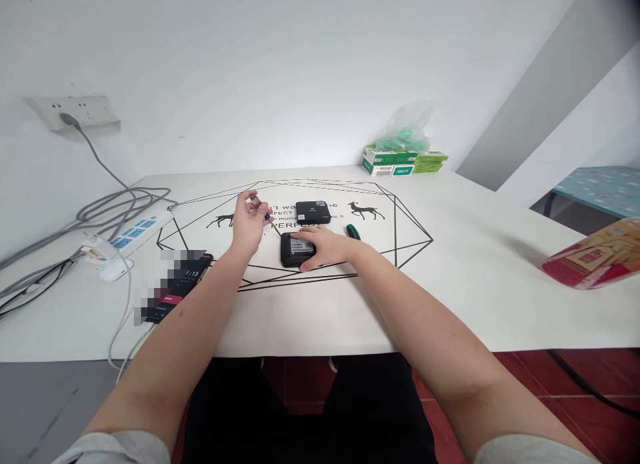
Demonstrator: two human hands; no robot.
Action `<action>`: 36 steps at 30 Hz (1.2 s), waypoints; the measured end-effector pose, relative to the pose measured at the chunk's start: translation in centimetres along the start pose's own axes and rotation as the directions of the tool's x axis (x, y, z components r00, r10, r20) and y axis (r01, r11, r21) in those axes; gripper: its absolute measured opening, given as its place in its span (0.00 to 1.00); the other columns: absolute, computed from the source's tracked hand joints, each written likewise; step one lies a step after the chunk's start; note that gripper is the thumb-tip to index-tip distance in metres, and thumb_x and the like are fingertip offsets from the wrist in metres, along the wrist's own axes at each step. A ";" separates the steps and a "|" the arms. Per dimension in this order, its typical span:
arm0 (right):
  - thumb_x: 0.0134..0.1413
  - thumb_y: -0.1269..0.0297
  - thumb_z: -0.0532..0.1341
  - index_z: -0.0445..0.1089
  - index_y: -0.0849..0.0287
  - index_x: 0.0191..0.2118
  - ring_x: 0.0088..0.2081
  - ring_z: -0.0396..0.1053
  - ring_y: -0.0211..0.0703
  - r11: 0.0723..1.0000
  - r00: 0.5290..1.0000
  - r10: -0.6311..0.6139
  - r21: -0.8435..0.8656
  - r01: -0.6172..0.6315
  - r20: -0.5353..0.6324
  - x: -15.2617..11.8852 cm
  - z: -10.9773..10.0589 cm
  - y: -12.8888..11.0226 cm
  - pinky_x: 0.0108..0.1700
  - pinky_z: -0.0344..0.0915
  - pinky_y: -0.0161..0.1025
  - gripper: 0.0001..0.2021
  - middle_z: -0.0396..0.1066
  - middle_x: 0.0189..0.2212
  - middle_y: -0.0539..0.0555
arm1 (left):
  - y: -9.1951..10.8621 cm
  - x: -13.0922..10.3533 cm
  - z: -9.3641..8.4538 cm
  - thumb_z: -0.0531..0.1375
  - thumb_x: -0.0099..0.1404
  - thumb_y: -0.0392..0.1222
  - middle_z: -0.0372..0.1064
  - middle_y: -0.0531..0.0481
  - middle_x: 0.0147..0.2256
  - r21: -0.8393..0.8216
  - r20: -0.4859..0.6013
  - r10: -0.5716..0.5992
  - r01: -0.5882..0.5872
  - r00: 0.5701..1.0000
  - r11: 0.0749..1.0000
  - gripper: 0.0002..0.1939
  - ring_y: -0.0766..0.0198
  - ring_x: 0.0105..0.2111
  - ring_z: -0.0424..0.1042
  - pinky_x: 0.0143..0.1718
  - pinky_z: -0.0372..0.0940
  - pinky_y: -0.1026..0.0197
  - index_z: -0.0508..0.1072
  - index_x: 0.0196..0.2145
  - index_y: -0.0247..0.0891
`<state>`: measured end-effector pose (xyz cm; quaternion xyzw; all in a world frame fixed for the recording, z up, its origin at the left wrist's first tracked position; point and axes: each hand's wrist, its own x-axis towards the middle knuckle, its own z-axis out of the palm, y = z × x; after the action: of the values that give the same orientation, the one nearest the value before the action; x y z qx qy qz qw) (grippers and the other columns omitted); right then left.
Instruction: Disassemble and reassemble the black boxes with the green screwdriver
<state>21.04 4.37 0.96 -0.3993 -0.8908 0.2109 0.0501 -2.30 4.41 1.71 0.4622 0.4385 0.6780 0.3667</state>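
Note:
My left hand (249,223) is closed around the handle of a screwdriver (257,202), whose thin shaft slants down to the right. Its tip meets the upper left corner of a black box-shaped device (287,251) with a white label on its upturned face. Over the right part of that device lies my right hand (325,245), gripping it against the table with fingers and thumb. Just behind sits a second black box (313,211), flat on the table. Right of my right hand is a dark tool handle with green edging (353,232); part of it is hidden.
A phone (183,284) lies by my left forearm. Farther left are a power strip (143,229) and tangled grey cables (107,207). Green and white boxes (390,159) topped by a plastic bag (407,134) stand against the wall. A red and yellow package (593,256) is at the right.

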 end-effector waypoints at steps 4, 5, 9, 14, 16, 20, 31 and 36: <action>0.47 0.41 0.76 0.59 0.51 0.79 0.75 0.55 0.76 1.000 1.000 0.008 0.007 -0.008 0.001 0.0 0.0 -0.1 0.75 0.55 0.67 0.55 0.58 0.77 0.64 | -0.1 -0.7 0.0 0.68 0.68 0.34 0.74 0.50 0.45 0.093 0.044 0.052 -0.056 0.998 0.994 0.24 0.62 0.40 0.79 0.46 0.78 0.56 0.72 0.59 0.50; 0.47 0.41 0.76 0.59 0.51 0.79 0.75 0.55 0.76 1.000 1.000 0.008 0.009 -0.008 0.001 0.0 0.1 -0.1 0.75 0.55 0.67 0.55 0.58 0.77 0.64 | -0.3 -0.8 -0.1 0.68 0.68 0.34 0.75 0.49 0.47 0.120 0.067 0.084 -0.091 0.994 0.988 0.26 0.61 0.41 0.79 0.48 0.78 0.56 0.72 0.61 0.51; 0.47 0.41 0.76 0.60 0.51 0.78 0.74 0.56 0.76 1.000 1.000 0.006 0.016 -0.006 -0.003 0.0 0.1 0.0 0.75 0.56 0.67 0.55 0.59 0.77 0.64 | -1.1 -1.1 -0.1 0.68 0.69 0.35 0.76 0.46 0.52 0.173 0.154 0.154 -0.180 0.976 0.968 0.29 0.59 0.44 0.79 0.50 0.77 0.57 0.72 0.65 0.52; 0.47 0.42 0.77 0.60 0.53 0.78 0.75 0.55 0.75 1.000 1.000 0.005 0.021 -0.005 0.005 0.0 0.1 0.1 0.76 0.54 0.65 0.56 0.59 0.77 0.65 | -1.7 -0.1 -0.6 0.69 0.64 0.30 0.75 0.47 0.51 0.094 -0.062 -0.018 0.024 0.998 0.995 0.36 0.61 0.42 0.80 0.45 0.78 0.58 0.66 0.65 0.52; 0.47 0.41 0.77 0.59 0.53 0.79 0.75 0.54 0.74 1.000 1.000 0.004 0.018 -0.004 0.008 0.0 0.1 0.0 0.76 0.54 0.64 0.56 0.58 0.77 0.64 | -1.7 0.3 -0.9 0.68 0.62 0.27 0.73 0.48 0.50 0.064 -0.120 -0.113 0.121 0.986 0.991 0.38 0.62 0.41 0.81 0.44 0.79 0.57 0.63 0.64 0.52; 0.48 0.41 0.76 0.58 0.50 0.79 0.74 0.55 0.74 1.000 1.000 0.009 0.014 -0.009 0.015 -0.1 0.0 -0.1 0.75 0.55 0.65 0.55 0.58 0.77 0.63 | -1.9 0.9 -1.5 0.66 0.61 0.25 0.72 0.51 0.48 -0.005 -0.135 -0.242 0.244 0.961 0.970 0.36 0.63 0.39 0.82 0.46 0.79 0.55 0.59 0.60 0.51; 0.47 0.40 0.76 0.59 0.50 0.79 0.74 0.55 0.76 1.000 1.000 0.013 0.028 -0.013 0.013 0.0 0.1 -0.1 0.75 0.55 0.67 0.56 0.58 0.77 0.63 | -0.9 -0.4 -0.8 0.67 0.65 0.28 0.75 0.49 0.49 0.213 0.015 0.019 -0.021 1.000 0.977 0.34 0.61 0.41 0.80 0.48 0.77 0.56 0.65 0.63 0.52; 0.47 0.37 0.75 0.59 0.50 0.79 0.73 0.55 0.77 1.000 1.000 0.013 0.023 -0.013 0.017 -0.4 -0.1 -0.4 0.74 0.56 0.68 0.56 0.58 0.77 0.62 | 0.2 -3.5 1.2 0.68 0.67 0.29 0.77 0.47 0.53 0.317 0.320 0.146 -0.251 0.936 0.915 0.27 0.51 0.56 0.76 0.62 0.70 0.52 0.77 0.60 0.51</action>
<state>21.09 3.90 1.26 -0.4029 -0.8860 0.2248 0.0460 -0.08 1.45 1.06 0.6571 0.4447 0.5472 0.2666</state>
